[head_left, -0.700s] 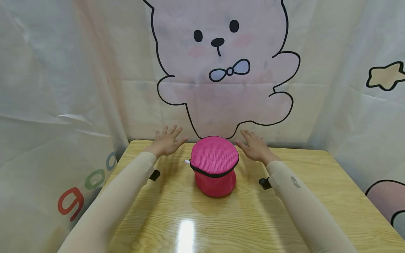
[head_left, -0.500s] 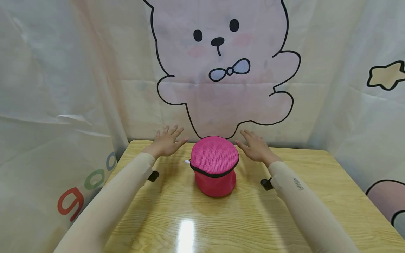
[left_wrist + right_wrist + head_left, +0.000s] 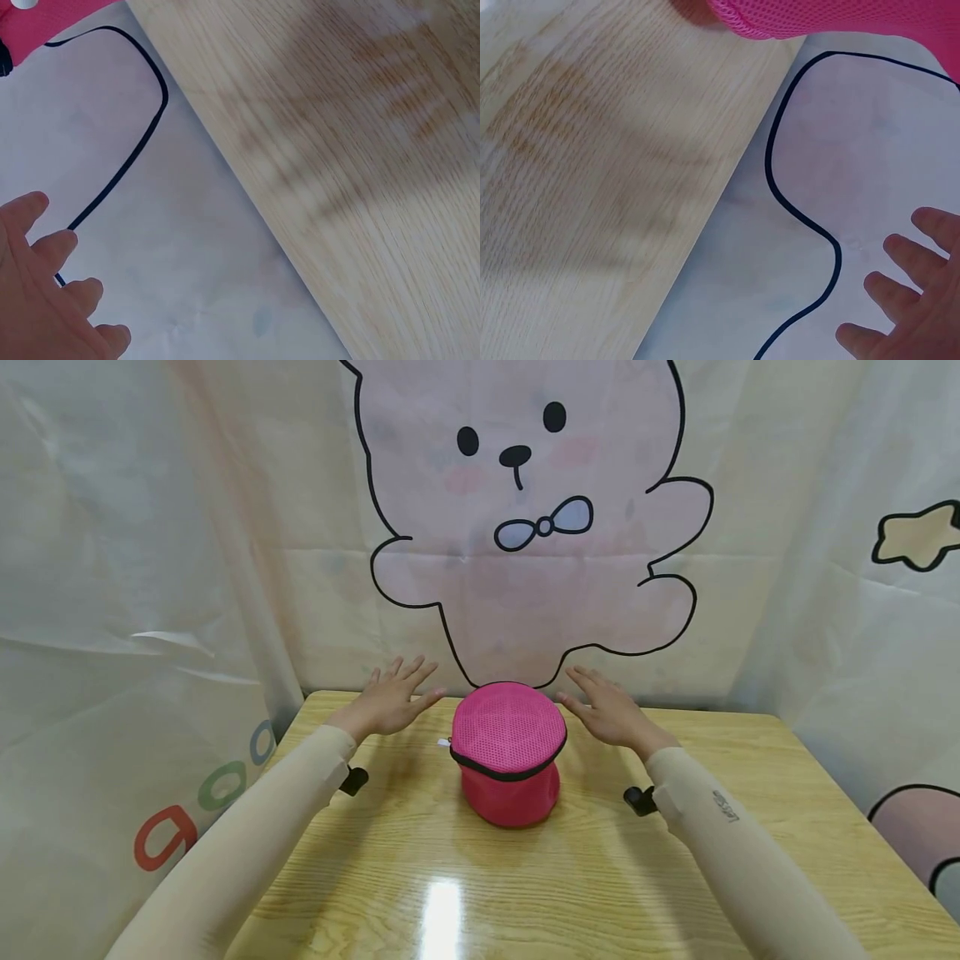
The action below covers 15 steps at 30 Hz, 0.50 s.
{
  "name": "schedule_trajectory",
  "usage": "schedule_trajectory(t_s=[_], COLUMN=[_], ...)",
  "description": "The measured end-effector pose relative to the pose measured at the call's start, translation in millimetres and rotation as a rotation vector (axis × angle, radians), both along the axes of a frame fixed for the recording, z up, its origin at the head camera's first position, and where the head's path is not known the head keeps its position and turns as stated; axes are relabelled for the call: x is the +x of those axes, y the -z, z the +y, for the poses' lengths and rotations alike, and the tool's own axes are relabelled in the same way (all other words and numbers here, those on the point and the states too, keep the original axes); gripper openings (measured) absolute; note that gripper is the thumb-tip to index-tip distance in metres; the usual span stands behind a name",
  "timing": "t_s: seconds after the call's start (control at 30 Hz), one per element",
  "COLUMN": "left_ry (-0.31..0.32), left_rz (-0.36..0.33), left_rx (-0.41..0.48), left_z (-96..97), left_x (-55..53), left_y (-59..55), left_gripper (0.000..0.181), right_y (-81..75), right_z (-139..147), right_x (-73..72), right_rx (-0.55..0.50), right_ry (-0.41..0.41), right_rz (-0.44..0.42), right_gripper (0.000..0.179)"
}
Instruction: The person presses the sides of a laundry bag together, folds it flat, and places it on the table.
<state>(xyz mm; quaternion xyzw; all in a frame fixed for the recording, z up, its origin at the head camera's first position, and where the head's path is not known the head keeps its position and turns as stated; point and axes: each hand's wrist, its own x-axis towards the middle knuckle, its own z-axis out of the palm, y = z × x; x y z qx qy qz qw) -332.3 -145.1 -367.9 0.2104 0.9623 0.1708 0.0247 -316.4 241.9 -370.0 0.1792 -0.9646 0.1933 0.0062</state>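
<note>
A pink mesh laundry bag (image 3: 510,731), round with a black zipper band near its top and a small white tag, stands upright on the wooden table (image 3: 360,877). To its left, my left hand (image 3: 386,702) is held out with fingers spread, apart from the bag. My right hand (image 3: 609,714) is on the other side, fingers straight, its thumb close to the bag's upper rim. In the left wrist view the left hand (image 3: 45,292) shows spread fingers holding nothing; the right hand (image 3: 915,292) looks the same in the right wrist view.
Behind the table's back edge hangs a curtain (image 3: 330,618) printed with a cartoon bear. More curtain (image 3: 112,610) closes off the left side, and a star print (image 3: 915,537) shows on the right one. Small black devices hang under both wrists.
Both forearms have shifted slightly outward, away from the bag, while the fingers stay spread. The bag has not moved.
</note>
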Motion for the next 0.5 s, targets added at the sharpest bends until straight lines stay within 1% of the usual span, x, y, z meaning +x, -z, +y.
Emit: schedule_trajectory(t_s=[0.27, 0.5], left_ry=[0.046, 0.086], left_rz=[0.020, 0.040], left_rx=[0.024, 0.042], left_z=[1.9, 5.2], left_x=[7.3, 13.5], left_y=[-0.1, 0.6], left_gripper=[0.074, 0.071], right_y=[-3.3, -7.6], right_z=[4, 2], right_x=[8.1, 15.3], right_rx=[-0.051, -0.085], right_ry=[-0.036, -0.085], right_rz=[0.013, 0.037], right_gripper=[0.070, 0.068])
